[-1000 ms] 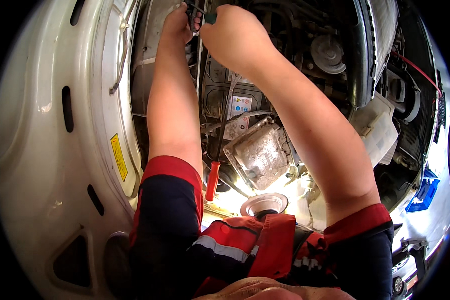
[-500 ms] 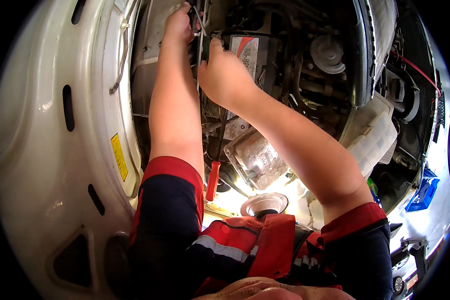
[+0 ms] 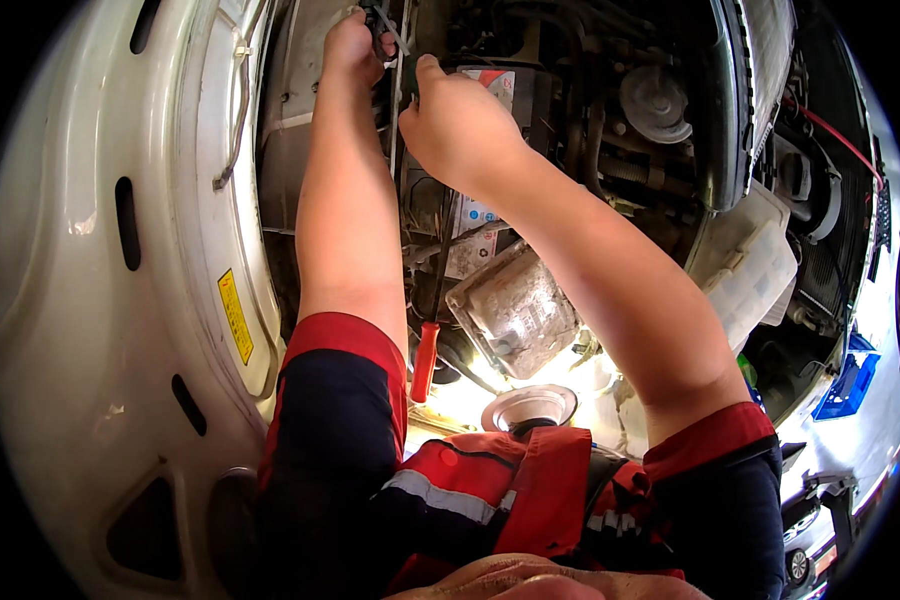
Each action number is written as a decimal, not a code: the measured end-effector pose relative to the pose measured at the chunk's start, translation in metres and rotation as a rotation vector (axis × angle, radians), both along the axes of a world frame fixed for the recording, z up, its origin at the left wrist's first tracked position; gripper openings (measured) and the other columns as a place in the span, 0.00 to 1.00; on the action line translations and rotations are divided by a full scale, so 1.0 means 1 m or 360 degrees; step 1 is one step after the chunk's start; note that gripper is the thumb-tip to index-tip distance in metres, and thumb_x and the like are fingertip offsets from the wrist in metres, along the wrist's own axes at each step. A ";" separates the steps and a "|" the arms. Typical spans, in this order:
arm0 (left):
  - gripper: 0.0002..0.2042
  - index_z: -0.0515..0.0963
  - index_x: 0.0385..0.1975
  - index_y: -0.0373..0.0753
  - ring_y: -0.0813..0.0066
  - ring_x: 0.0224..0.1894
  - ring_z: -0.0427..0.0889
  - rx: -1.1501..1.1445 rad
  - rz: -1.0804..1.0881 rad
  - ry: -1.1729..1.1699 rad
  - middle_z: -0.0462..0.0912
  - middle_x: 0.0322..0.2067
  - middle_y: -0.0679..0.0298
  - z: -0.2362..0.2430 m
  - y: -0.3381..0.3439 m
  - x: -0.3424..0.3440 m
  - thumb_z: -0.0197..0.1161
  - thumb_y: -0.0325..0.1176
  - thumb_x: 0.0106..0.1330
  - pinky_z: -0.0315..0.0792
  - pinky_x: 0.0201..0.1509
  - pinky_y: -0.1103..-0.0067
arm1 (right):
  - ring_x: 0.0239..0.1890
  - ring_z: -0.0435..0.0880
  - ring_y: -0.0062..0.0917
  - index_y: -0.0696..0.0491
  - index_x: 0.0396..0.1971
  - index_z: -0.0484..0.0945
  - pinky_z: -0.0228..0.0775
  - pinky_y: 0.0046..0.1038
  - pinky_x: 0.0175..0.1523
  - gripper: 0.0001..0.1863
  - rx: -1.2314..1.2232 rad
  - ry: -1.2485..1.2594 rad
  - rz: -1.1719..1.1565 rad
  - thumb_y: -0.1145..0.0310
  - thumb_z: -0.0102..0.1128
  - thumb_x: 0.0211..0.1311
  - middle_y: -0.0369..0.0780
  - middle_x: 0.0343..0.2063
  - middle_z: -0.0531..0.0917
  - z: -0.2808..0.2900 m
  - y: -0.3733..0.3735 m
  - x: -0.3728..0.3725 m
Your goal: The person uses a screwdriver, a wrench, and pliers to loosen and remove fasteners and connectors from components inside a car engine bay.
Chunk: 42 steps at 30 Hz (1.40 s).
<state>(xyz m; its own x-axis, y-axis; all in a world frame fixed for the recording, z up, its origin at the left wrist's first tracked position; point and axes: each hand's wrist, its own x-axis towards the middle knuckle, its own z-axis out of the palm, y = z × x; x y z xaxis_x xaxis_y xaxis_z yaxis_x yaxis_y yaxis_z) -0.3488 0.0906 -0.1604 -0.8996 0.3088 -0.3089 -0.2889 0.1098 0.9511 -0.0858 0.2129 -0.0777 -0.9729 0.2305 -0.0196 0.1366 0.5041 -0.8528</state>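
Note:
Up at the top, my left hand (image 3: 360, 45) is closed around a small dark part (image 3: 378, 30), beside a thin grey metal piece (image 3: 398, 36). Just right of it and lower, my right hand (image 3: 460, 130) is closed, fingers curled beside the battery top (image 3: 494, 88); what they hold is hidden. Under my forearms a red-handled screwdriver (image 3: 425, 362) stands among the engine parts, beside a dirty square metal cover (image 3: 510, 310). Below that, a round metal lamp housing (image 3: 528, 410) sits in bright light.
A pale body panel (image 3: 80, 330) with slots fills the left side. Dark hoses and a round metal part (image 3: 655, 105) lie right of my hands. A translucent plastic container (image 3: 755, 280) is at the right, with a blue crate (image 3: 848, 380) beyond the car's edge.
My right hand dropped away from my left hand, uncovering part of the battery top, then rose slightly again. My left hand stays at the top, still closed.

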 end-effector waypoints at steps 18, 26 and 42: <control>0.19 0.78 0.40 0.38 0.70 0.27 0.79 -0.0062 0.0079 0.0049 0.83 0.27 0.62 -0.003 0.000 0.009 0.48 0.47 0.78 0.75 0.33 0.73 | 0.46 0.83 0.52 0.66 0.52 0.69 0.76 0.43 0.51 0.23 -0.0438 -0.0158 -0.0039 0.63 0.51 0.66 0.60 0.38 0.83 0.002 -0.023 0.000; 0.19 0.79 0.39 0.37 0.69 0.26 0.80 0.0025 0.0155 0.0006 0.83 0.27 0.62 -0.009 0.006 0.009 0.49 0.48 0.78 0.75 0.33 0.72 | 0.46 0.82 0.54 0.70 0.56 0.68 0.75 0.44 0.53 0.27 -0.0816 -0.0030 -0.0084 0.64 0.51 0.66 0.62 0.39 0.82 0.008 -0.005 0.017; 0.20 0.78 0.39 0.36 0.71 0.26 0.78 0.0105 0.0000 -0.0007 0.82 0.28 0.62 -0.001 0.006 0.012 0.45 0.47 0.79 0.74 0.32 0.74 | 0.47 0.83 0.52 0.71 0.64 0.62 0.75 0.43 0.55 0.32 -0.0465 -0.0202 0.0083 0.66 0.49 0.65 0.62 0.43 0.81 0.026 0.009 0.014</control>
<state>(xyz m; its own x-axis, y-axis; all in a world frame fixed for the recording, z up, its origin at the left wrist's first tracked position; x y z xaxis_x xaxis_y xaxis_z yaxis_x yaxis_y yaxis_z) -0.3369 0.0961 -0.1614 -0.8983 0.3287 -0.2916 -0.2929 0.0468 0.9550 -0.0715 0.2215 -0.0516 -0.9689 0.1469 -0.1994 0.2313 0.2493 -0.9404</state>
